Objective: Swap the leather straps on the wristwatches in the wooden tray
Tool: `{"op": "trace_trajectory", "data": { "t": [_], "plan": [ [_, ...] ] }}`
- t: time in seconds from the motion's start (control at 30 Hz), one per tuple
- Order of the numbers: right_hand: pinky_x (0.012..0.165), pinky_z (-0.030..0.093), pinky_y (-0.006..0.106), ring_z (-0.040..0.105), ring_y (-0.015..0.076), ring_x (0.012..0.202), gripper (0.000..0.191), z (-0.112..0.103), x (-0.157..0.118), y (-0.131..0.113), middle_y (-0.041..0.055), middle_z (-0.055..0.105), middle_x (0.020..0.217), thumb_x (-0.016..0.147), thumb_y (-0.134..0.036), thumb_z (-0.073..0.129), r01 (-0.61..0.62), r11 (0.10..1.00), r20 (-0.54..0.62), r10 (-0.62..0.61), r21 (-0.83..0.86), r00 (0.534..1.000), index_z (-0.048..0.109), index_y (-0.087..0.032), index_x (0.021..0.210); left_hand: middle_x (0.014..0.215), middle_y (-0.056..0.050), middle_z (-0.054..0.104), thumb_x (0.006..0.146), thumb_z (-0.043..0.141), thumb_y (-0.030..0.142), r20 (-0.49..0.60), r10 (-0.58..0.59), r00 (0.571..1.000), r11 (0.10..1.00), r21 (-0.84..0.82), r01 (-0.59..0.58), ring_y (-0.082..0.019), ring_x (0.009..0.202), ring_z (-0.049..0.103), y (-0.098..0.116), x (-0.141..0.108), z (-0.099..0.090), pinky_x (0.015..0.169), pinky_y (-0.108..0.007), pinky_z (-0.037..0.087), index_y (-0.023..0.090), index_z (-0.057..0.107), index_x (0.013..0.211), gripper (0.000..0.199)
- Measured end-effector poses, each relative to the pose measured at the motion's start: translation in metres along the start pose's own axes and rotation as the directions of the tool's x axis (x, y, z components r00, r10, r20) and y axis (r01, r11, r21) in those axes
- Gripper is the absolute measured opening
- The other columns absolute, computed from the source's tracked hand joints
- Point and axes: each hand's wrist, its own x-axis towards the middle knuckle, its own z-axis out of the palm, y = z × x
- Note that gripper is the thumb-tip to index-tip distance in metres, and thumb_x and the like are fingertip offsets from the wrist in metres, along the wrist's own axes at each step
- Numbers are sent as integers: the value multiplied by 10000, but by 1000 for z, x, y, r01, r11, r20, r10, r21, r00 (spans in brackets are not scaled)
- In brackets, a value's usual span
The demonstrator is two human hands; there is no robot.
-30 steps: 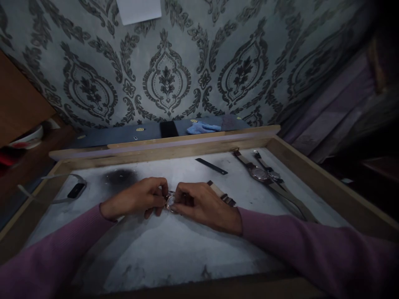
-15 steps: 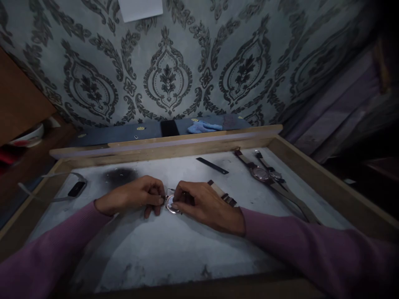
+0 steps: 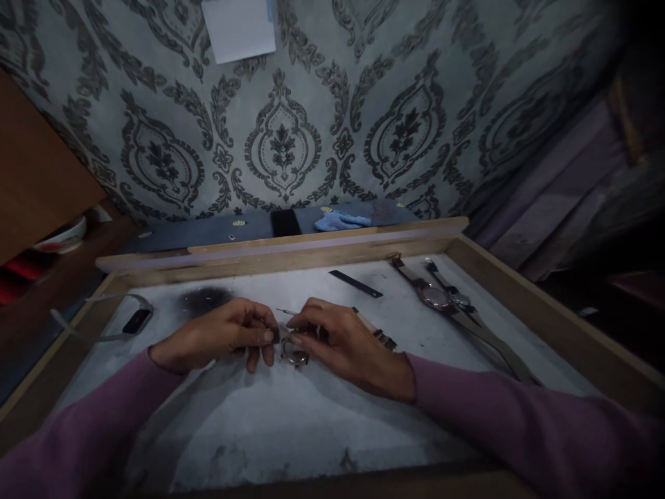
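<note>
One watch (image 3: 295, 354) shows more of its face: your right hand (image 3: 353, 343) has moved its thumb upward off it.
That looks like a change of hold near the upper edge. The watch sits at the table (image 3: 233, 430), between that hand and your left hand (image 3: 228, 333). Both hands are curled, fingertips nearly together; a thin rod (image 3: 283, 311) pokes out by the right fingers. What either pinches can't be told.
</note>
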Motion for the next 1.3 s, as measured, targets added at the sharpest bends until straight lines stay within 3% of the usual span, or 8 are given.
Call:
{"op": "trace_trajectory", "data": {
  "t": [0.23,0.4,0.5,0.63,0.7,0.8,1.0,1.3],
  "plan": [
    [579,433,218,544,108,646,46,0,-3,-4,7,572,761,805,-148,678,44,997,-23,-42,63,999,643,-143,835,656,-27,692,776,666,370,-50,52,997,992,-112,-57,-92,467,560,-1,-4,12,443,-196,281,148,566,769,244],
    [586,446,222,547,108,647,65,1,-4,-6,12,575,768,836,-214,663,58,990,-40,-53,127,998,647,-151,832,586,8,662,796,651,372,-88,61,994,991,-112,-70,-84,438,533,-1,-8,19,443,-189,313,165,571,798,221],
    [608,458,234,562,118,668,101,-4,-2,-1,27,589,790,871,-241,618,81,995,-27,-79,66,996,655,-147,869,560,17,644,799,649,387,-116,63,991,994,-81,-73,-83,431,530,-1,-10,19,452,-190,339,165,583,805,231],
    [729,484,310,583,184,821,245,-15,5,11,84,637,921,840,-291,663,169,971,154,-143,-172,978,650,-134,1028,574,13,638,790,654,399,-132,60,989,997,-46,-67,-72,422,521,-2,-15,17,449,-184,346,152,581,773,258],
    [814,477,353,561,226,943,368,-18,8,14,114,644,998,801,-323,711,236,949,271,-175,-211,946,635,-117,1097,576,13,633,792,648,398,-126,59,990,997,-41,-64,-68,416,507,-3,-16,16,444,-184,351,150,578,754,261],
    [877,457,354,537,229,1022,356,-19,11,13,115,641,1063,828,-277,684,281,941,374,-196,-189,906,618,-124,1143,575,17,624,795,641,394,-131,59,990,997,-35,-64,-65,406,486,-3,-18,16,430,-186,348,151,578,748,255],
    [828,437,311,548,209,954,302,-10,13,7,91,651,973,846,-185,645,243,957,421,-158,-158,893,617,-118,1139,547,30,601,778,646,411,-137,61,989,998,-22,-65,-58,386,451,-2,-18,18,418,-192,313,153,568,746,272],
    [650,407,248,555,154,746,371,-9,4,9,48,629,862,725,-219,765,117,974,362,-39,-196,931,629,-117,1055,542,34,599,780,646,395,-117,68,991,996,-47,-74,-57,387,422,-6,-17,20,410,-187,294,152,569,748,257]
  ]
}}
